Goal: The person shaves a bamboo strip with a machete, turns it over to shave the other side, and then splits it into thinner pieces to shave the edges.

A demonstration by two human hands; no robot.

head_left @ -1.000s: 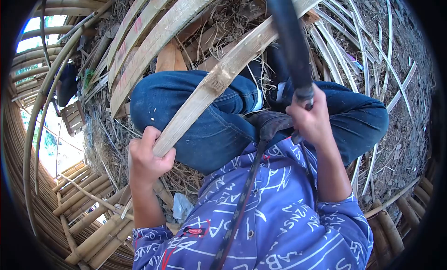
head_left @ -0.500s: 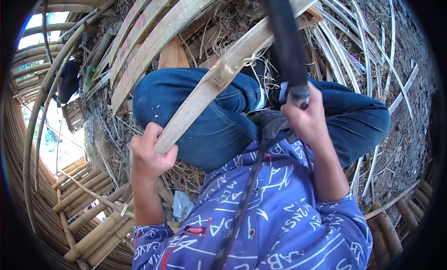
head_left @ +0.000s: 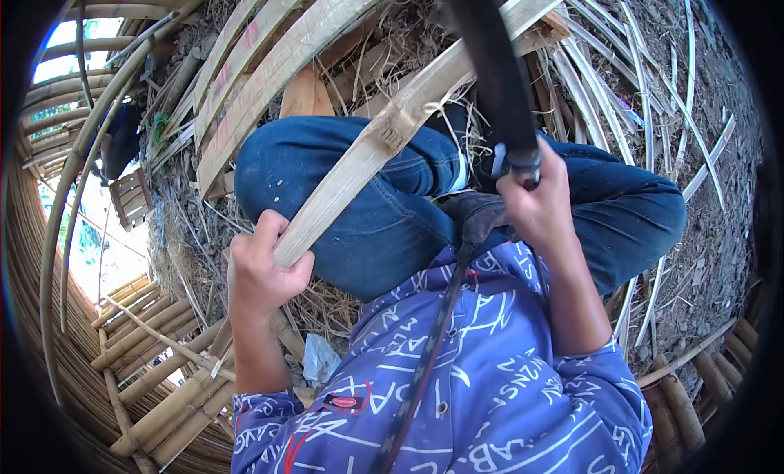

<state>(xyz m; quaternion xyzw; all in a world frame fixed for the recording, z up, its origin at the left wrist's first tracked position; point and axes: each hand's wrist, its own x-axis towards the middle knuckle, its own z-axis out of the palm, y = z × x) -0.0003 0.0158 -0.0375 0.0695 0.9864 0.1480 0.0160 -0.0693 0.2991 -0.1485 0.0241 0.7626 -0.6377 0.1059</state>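
My left hand (head_left: 268, 266) is wrapped round the near end of a split bamboo strip (head_left: 339, 188), which slants over my left knee towards the upper right. A knobby node and some frayed fibres show along it. In my right hand (head_left: 541, 200) is the handle of a machete (head_left: 504, 90). Its long dark blade, smeared by motion, points away from me and crosses over the strip beyond the node. The strip's far part overlaps a wooden block (head_left: 557, 23) in this view.
Several wide bamboo slats (head_left: 282, 90) with red marks lie at the upper left. Thin bamboo strips (head_left: 645, 90) are scattered on the ground to the right. Bamboo poles (head_left: 155, 343) form a rack at the lower left, near a clear plastic bag (head_left: 320, 360).
The machete blade has swung slightly, its far end shifting left over the strip. The bamboo strip and my left hand have barely moved.
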